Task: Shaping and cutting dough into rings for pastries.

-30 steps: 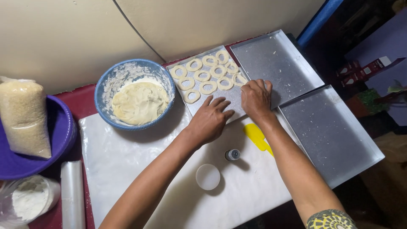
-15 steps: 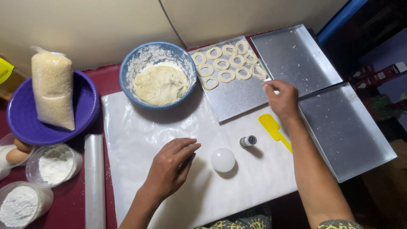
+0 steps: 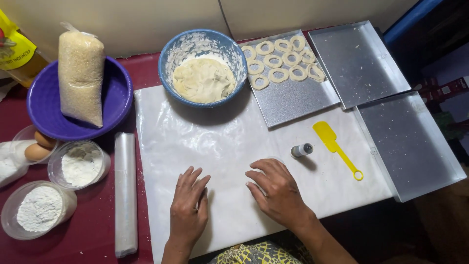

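**Both hands down on the white sheet, dough bowl and filled tray beyond**

Left hand (image 3: 188, 210): lies palm down on the white plastic sheet (image 3: 220, 146), fingers (image 3: 193, 178) spread and flat, holding nothing.

Right hand (image 3: 276, 190): rests on the same sheet just beside the left, fingers curved down over a small round white object whose rim barely shows at the fingertips. Cannot tell whether it is gripped or only covered.

Ahead of the hands, at the sheet's far edge: blue bowl (image 3: 202, 44) with a mound of pale dough (image 3: 202, 80). Right of the bowl: metal tray (image 3: 293, 98) carrying dough rings (image 3: 278, 61) in rows across its far half. Two more metal trays (image 3: 410, 142) sit further right, touching each other.

Near the right hand: a small grey bottle (image 3: 302, 149) on its side, and beside it a yellow spatula (image 3: 334, 146).

Left side of the dark red tabletop (image 3: 93, 234): purple basin (image 3: 49, 122) holding a bag of crumbs (image 3: 80, 73); plastic cups of white powder (image 3: 80, 164); eggs (image 3: 39, 146); a roll of plastic (image 3: 125, 195) along the sheet's edge.
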